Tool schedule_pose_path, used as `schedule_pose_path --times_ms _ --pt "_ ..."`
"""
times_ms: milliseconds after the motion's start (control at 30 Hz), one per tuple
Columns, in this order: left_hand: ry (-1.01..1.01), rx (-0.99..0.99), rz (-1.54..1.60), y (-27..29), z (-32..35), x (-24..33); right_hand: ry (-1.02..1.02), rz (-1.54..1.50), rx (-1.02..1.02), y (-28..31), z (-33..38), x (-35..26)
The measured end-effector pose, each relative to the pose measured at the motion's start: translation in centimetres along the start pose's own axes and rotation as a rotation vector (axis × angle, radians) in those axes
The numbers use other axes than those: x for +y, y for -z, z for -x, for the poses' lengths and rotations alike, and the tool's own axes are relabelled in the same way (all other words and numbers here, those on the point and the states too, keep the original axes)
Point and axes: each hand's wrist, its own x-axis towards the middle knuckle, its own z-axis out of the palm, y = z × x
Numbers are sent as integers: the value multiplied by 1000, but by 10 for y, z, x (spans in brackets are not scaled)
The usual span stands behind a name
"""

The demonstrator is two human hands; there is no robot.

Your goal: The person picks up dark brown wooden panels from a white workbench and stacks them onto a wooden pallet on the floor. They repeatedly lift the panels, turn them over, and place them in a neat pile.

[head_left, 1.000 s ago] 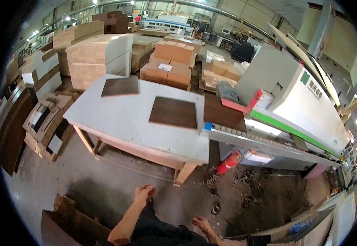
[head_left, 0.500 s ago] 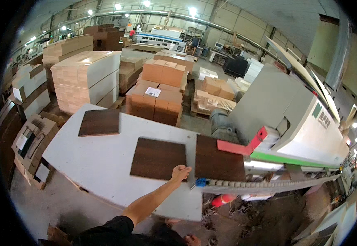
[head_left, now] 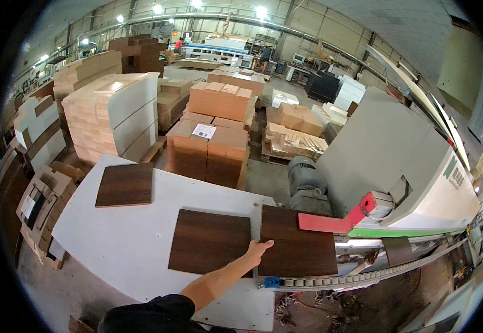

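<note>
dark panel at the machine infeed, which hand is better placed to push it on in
Probably the left hand: it lies on the near left edge of the dark panel that reaches under the red guard. The right hand is out of view.

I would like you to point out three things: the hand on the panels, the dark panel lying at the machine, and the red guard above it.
left hand point(head_left: 259, 250), head view, on the back of the hand.
dark panel at the machine point(head_left: 299, 252), head view, on its bare top face.
red guard point(head_left: 330, 222), head view, on its long flat arm.
</note>
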Motion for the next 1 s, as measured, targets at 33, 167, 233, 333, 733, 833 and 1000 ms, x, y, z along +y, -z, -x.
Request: schedule_pose_path --times_ms 33,167,233,333,733,833,1000 --pt "-1 36 8 7 6 6 61 -50 38 0 -3 4" --pt "-71 -155 152 119 27 24 90 -385 262 -65 22 -112" --pt "-195 -6 52 162 48 30 133 -600 251 -75 -24 -90" --pt "-287 44 96 230 92 42 43 -919 176 -112 -98 -115" --pt "-1069 119 -26 317 166 139 298 -1561 74 -170 -191 -230" --pt "-1140 103 -17 330 184 146 321 -1539 217 -175 -209 -236" --pt "-1033 -60 183 346 181 118 341 -1482 215 -166 -230 -243"
